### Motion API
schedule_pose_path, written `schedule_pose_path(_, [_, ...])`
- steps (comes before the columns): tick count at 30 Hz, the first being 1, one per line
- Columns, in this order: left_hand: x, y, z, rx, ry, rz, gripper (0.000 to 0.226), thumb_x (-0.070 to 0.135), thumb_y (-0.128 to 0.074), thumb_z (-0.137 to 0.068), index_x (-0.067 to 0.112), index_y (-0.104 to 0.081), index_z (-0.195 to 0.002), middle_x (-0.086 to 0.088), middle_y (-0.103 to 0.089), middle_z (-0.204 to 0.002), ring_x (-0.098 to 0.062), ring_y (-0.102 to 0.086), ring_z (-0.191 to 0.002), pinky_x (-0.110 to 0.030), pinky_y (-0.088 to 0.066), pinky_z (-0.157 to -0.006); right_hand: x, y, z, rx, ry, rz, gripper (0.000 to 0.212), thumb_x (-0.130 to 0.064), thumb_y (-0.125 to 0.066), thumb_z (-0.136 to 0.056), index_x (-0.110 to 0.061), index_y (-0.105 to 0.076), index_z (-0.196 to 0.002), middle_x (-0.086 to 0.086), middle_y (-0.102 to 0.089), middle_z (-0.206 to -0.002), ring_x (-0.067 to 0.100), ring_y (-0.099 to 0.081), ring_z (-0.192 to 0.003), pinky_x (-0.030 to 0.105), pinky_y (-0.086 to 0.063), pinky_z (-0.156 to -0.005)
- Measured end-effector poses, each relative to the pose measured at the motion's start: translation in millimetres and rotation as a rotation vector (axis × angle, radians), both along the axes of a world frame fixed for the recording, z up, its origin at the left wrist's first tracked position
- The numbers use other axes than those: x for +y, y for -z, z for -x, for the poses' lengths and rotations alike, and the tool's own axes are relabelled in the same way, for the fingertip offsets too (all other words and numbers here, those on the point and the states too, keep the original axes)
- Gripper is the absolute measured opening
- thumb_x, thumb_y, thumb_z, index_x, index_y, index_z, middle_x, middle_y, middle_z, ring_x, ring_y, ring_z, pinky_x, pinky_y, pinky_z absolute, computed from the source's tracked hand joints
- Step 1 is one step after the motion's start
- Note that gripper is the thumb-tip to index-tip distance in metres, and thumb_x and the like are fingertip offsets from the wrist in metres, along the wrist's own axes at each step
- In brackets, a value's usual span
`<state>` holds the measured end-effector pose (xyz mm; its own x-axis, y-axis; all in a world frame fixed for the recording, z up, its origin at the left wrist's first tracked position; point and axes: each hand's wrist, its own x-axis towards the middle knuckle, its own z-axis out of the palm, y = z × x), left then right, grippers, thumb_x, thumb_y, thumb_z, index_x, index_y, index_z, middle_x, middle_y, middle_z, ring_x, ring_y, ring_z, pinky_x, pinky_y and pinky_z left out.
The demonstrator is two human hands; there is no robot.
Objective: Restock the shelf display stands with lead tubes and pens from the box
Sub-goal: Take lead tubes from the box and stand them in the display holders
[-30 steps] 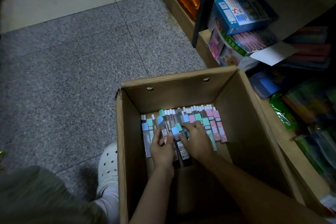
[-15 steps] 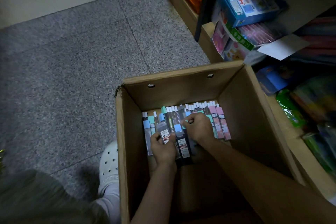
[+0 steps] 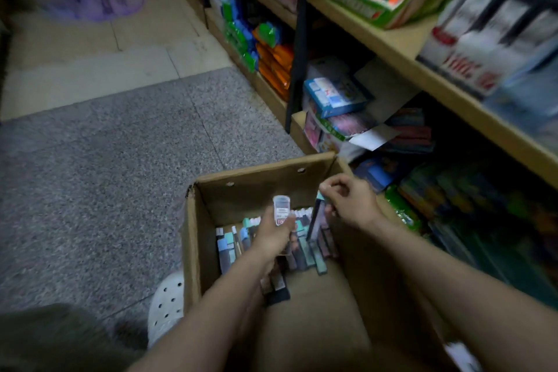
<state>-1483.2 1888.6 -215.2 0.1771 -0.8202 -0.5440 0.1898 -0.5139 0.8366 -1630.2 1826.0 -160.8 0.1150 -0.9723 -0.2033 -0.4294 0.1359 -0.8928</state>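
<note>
Gray speckled floor [image 3: 105,190] lies under a cardboard box [image 3: 193,251] beside the shelves [image 3: 422,69]. Lead tubes [image 3: 305,248] lie in a row inside it. Above them, the left hand [image 3: 273,235] grips a clear tube [image 3: 281,211]. The right hand [image 3: 350,202] pinches a dark tube [image 3: 317,220], top end up.
</note>
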Motion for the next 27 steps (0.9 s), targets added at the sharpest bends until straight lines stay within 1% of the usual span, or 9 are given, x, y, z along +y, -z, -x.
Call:
schedule_pose_path(4, [-24, -78, 0, 0.051, 0.411, 0.133, 0.021, 0.027, -0.055, -0.098, 0.016, -0.051, -0.115, -0.002, -0.060, -0.073, -0.009, -0.055, -0.050, -0.028, -0.044, -0.047, 13, -89, 26, -0.260, -0.061, -0.034, 0.008, -0.007, -0.059, -0.094, -0.009, -0.059, -0.086, 0.011, -0.062, -0.074, 0.011, -0.067, -0.055, 0.019, -0.056, -0.056])
schedule_pose_path(7, [-36, -144, 1, 0.094, 0.833, 0.231, 0.015, 0.028, -0.054, -0.098, 0.018, -0.055, -0.109, 0.004, -0.061, -0.068, -0.010, -0.052, -0.058, -0.026, -0.041, -0.050, 29, -149, 48, -0.337, -0.080, -0.007, 0.004, -0.012, -0.063, -0.091, -0.009, -0.061, -0.090, 0.012, -0.064, -0.081, 0.013, -0.065, -0.062, 0.020, -0.056, -0.063])
schedule_pose_path(9, [-39, -183, 8, 0.041, 0.989, 0.293, 0.010, 0.024, -0.059, -0.096, 0.019, -0.056, -0.104, 0.000, -0.055, -0.070, -0.012, -0.047, -0.059, -0.027, -0.036, -0.052, 41, -182, 62, -0.301, -0.079, 0.084, 0.004, -0.012, -0.066, -0.089, -0.009, -0.063, -0.090, 0.010, -0.064, -0.080, 0.013, -0.058, -0.064, 0.019, -0.051, -0.061])
schedule_pose_path(11, [-39, -215, 19, -0.007, 1.013, 0.357, 0.017, 0.018, -0.066, -0.091, 0.018, -0.054, -0.103, -0.002, -0.051, -0.070, -0.011, -0.046, -0.057, -0.024, -0.038, -0.050, 52, -208, 78, -0.197, -0.106, 0.207, 0.007, -0.009, -0.064, -0.090, -0.008, -0.066, -0.097, 0.003, -0.069, -0.081, 0.008, -0.060, -0.066, 0.017, -0.049, -0.062])
schedule_pose_path(14, [-35, -247, 35, -0.098, 0.949, 0.457, 0.024, 0.013, -0.072, -0.086, 0.014, -0.053, -0.101, 0.002, -0.054, -0.058, -0.009, -0.049, -0.048, -0.019, -0.041, -0.043, 65, -237, 99, -0.100, -0.108, 0.276, 0.027, -0.005, -0.060, -0.092, -0.009, -0.062, -0.119, 0.001, -0.073, -0.106, 0.007, -0.070, -0.090, 0.018, -0.054, -0.075])
schedule_pose_path(15, [-35, -253, 41, -0.116, 0.923, 0.481, 0.025, 0.013, -0.073, -0.085, 0.014, -0.054, -0.100, 0.003, -0.053, -0.056, -0.009, -0.048, -0.047, -0.019, -0.040, -0.042, 68, -244, 104, -0.083, -0.071, 0.297, 0.028, -0.003, -0.061, -0.091, -0.008, -0.062, -0.119, 0.003, -0.073, -0.107, 0.006, -0.070, -0.088, 0.017, -0.054, -0.073])
schedule_pose_path(18, [-37, -261, 59, -0.152, 0.857, 0.535, 0.028, 0.014, -0.076, -0.082, 0.010, -0.057, -0.103, -0.005, -0.056, -0.065, -0.014, -0.049, -0.051, -0.024, -0.042, -0.048, 70, -257, 110, -0.032, 0.119, 0.358, 0.023, -0.004, -0.068, -0.087, -0.004, -0.067, -0.110, 0.012, -0.074, -0.095, 0.007, -0.071, -0.068, 0.016, -0.055, -0.062])
schedule_pose_path(23, [-44, -269, 88, -0.132, 0.856, 0.579, 0.033, 0.019, -0.076, -0.082, 0.010, -0.060, -0.109, -0.009, -0.058, -0.072, -0.020, -0.052, -0.059, -0.035, -0.045, -0.059, 67, -272, 127, 0.152, 0.263, 0.408, 0.018, -0.015, -0.073, -0.085, -0.012, -0.070, -0.103, 0.010, -0.073, -0.079, 0.022, -0.073, -0.069, 0.039, -0.061, -0.073])
schedule_pose_path(27, [-49, -278, 112, -0.002, 0.809, 0.568, 0.030, 0.023, -0.068, -0.089, 0.018, -0.052, -0.113, -0.003, -0.058, -0.066, -0.012, -0.055, -0.053, -0.025, -0.046, -0.049, 63, -304, 159, 0.449, 0.313, 0.592, 0.017, -0.027, -0.076, -0.083, -0.027, -0.070, -0.098, -0.008, -0.073, -0.076, 0.005, -0.070, -0.064, 0.022, -0.057, -0.064])
